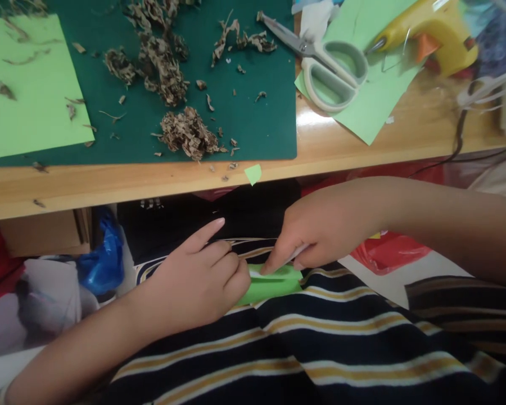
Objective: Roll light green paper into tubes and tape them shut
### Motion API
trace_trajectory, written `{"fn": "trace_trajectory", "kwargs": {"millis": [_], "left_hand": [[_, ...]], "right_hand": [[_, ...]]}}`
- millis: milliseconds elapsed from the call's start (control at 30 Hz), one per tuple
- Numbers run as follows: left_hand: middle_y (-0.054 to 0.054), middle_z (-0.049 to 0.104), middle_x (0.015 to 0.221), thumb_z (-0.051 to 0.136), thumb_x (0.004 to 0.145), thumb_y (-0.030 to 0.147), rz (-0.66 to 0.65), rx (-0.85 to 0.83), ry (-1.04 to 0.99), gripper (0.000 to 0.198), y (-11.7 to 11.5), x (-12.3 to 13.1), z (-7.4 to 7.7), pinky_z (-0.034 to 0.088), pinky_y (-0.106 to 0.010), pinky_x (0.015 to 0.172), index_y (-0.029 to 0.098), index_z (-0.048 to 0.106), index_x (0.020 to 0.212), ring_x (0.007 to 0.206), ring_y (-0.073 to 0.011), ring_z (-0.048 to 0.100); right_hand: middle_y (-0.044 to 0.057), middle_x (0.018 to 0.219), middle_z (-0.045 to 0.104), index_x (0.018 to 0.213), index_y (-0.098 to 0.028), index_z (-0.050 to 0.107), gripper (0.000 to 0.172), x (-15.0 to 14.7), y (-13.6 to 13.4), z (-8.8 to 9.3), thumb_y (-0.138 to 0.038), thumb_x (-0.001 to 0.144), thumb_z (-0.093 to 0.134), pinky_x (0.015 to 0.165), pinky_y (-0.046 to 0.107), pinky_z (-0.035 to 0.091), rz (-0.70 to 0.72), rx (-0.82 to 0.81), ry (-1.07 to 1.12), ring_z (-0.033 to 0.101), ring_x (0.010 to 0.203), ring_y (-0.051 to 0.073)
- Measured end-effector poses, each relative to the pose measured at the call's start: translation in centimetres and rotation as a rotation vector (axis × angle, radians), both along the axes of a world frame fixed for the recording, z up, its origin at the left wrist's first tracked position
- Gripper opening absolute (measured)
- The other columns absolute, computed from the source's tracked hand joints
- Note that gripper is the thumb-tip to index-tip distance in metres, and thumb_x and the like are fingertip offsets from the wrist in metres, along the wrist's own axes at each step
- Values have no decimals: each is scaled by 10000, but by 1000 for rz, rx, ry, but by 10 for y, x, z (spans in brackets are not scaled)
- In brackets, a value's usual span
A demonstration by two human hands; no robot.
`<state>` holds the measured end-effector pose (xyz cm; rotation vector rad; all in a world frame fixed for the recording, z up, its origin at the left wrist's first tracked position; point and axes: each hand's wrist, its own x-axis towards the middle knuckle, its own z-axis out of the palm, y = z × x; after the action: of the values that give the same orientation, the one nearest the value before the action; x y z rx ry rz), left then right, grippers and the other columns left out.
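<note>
Close against the striped clothing, a piece of green paper is held low in front of my body. My left hand grips its left edge between thumb and curled fingers, while the index finger sticks out. My right hand comes in from the right, its index fingertip touching a white strip on the paper. A thin whitish strip is pinched in that hand; its exact kind cannot be told. Part of the green paper is hidden behind my left fingers.
Above my hands, the wooden table bears a green cutting mat with dried leaf pieces. Scissors, a yellow glue gun and light green paper sheets lie there. A blue plastic bag is below left.
</note>
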<state>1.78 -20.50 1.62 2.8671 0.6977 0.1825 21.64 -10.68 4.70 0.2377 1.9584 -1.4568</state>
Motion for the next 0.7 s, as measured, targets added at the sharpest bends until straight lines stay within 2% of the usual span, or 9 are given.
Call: {"fn": "trace_trajectory", "kwargs": {"millis": [133,367,500,700], "left_hand": [[28,624,669,395,839,133,30,52,-22,190,-2,-2,-3,299,-447,1012,170,581,825,706,-122,555],[24,617,645,407,832,136,18,14,20,184,-3,0,0,355,-443,963,165,588,824,682,-124,547],[14,620,640,400,821,124,-3,-20,69,198,-3,3,4,397,-427,907,165,594,828,641,-130,545],[17,591,565,399,777,86,5,-46,123,195,-2,11,9,449,-390,785,166,572,735,524,-136,518]], "right_hand": [[11,814,697,1194,-307,530,512,4,-4,4,-102,726,485,529,235,323,6,104,16,533,570,116],[4,813,692,1221,-368,482,539,14,-14,5,-145,730,503,468,243,266,10,209,50,535,582,136],[13,781,687,1233,-371,467,544,18,-17,5,-142,741,501,467,245,270,11,242,51,545,603,153],[15,847,689,1253,-365,442,528,24,-20,3,-156,771,497,499,240,300,-24,238,58,580,659,153]]}}
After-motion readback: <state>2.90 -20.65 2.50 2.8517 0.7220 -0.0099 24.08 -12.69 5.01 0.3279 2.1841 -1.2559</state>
